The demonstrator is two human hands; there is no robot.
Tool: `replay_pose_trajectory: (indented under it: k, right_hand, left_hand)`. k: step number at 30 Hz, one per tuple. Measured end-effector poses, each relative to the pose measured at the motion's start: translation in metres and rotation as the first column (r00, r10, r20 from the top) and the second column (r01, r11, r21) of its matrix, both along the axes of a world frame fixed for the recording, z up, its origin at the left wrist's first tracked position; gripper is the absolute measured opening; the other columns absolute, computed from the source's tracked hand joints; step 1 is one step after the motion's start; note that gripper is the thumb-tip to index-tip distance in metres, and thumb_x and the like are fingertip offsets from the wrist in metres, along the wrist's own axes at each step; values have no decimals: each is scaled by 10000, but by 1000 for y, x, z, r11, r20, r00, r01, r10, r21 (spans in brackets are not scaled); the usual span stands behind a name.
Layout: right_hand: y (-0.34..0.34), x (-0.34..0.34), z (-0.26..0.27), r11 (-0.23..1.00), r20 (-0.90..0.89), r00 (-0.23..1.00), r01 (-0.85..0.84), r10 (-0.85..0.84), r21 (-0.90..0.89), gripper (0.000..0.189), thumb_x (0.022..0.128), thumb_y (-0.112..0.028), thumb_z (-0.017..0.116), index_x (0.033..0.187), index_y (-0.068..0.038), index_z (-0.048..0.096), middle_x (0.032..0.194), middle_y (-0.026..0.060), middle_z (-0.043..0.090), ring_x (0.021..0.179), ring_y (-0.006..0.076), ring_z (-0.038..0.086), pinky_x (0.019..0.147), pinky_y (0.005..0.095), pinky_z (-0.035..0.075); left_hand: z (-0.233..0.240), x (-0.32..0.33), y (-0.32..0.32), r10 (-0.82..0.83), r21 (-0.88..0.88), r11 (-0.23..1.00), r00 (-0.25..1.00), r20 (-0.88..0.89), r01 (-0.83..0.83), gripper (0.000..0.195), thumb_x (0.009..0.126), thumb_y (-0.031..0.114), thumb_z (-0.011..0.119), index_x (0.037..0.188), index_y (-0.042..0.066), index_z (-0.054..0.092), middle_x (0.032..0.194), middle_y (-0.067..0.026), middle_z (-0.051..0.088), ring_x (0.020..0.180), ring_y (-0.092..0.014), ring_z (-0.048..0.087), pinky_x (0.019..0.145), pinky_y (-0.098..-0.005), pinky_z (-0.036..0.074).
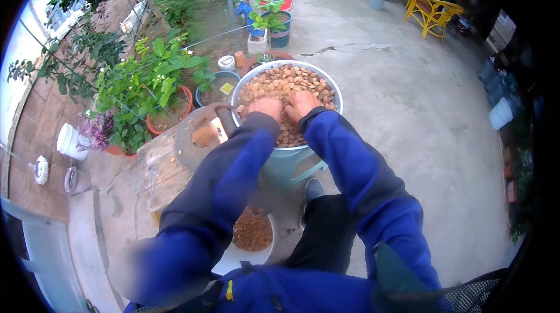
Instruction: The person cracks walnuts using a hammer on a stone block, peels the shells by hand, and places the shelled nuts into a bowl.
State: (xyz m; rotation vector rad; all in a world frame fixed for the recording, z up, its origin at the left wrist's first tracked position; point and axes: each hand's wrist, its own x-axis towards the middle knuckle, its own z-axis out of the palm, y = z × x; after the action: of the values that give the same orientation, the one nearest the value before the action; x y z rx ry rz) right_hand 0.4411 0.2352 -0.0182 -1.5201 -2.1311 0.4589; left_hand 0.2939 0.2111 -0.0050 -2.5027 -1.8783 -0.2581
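Observation:
A round metal pan [339,102] full of brown apricot-like pits or nuts in their shells [286,77] rests on a green plastic stool [280,166]. Both my hands are in the pan, close together. My left hand [267,108] lies among the shells at the left of centre, its fingertips hidden. My right hand [302,105] is beside it, bent at the wrist, its fingers partly hidden too. Whether either holds a shell cannot be seen. Below my left arm, a white basin [272,243] holds smaller reddish-brown pieces [253,230].
On my left stands a wooden board [164,173] with a fork [152,181] and a dark round slab [188,149]. Beyond are potted plants [168,111] and buckets [280,28]. Yellow chairs [433,13] stand at the back right. My foot [313,190] is beside the stool.

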Motion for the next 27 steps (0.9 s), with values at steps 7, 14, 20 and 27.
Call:
replay_pose_trajectory:
  k: [7, 14, 20, 27]
  right_hand:
    - [3, 39, 33, 863, -771, 509, -101, -382, -495, 236, 813, -225, 555, 712, -16, 600, 648, 64, 581, 447, 124, 484, 354, 267, 340]
    - [37, 103, 40, 930, -810, 491, 2, -321, -367, 170, 796, -138, 557, 694, -20, 625, 590, 62, 564, 462, 127, 462, 397, 270, 356]
    - [39, 65, 23, 972, 75, 972, 228, -224, -55, 198, 748, -187, 602, 848, -50, 705, 828, 211, 654, 807, 377, 635, 755, 434, 503]
    - [38, 69, 23, 986, 407, 901, 106, -149, 125, 184, 745, -162, 572, 840, -66, 697, 868, 221, 646, 845, 374, 635, 757, 445, 507]
  left_hand:
    - [-4, 6, -2, -22, 16, 1000, 997, -68, 23, 155, 762, 60, 560, 874, 22, 659, 917, -187, 636, 872, -345, 647, 723, -429, 521]
    - [-5, 11, 4, 127, -13, 992, 974, 187, -127, 193, 793, 123, 539, 908, 23, 657, 887, -209, 648, 801, -359, 648, 738, -448, 513]
    - [-59, -50, 55, -33, 38, 999, 744, 668, 10, 190, 861, 203, 478, 902, 44, 573, 744, -129, 617, 586, -231, 570, 480, -321, 445]
    - [32, -19, 15, 592, -469, 786, -273, 758, 402, 303, 939, 356, 409, 891, 86, 538, 785, -61, 575, 596, -122, 501, 374, -205, 294]
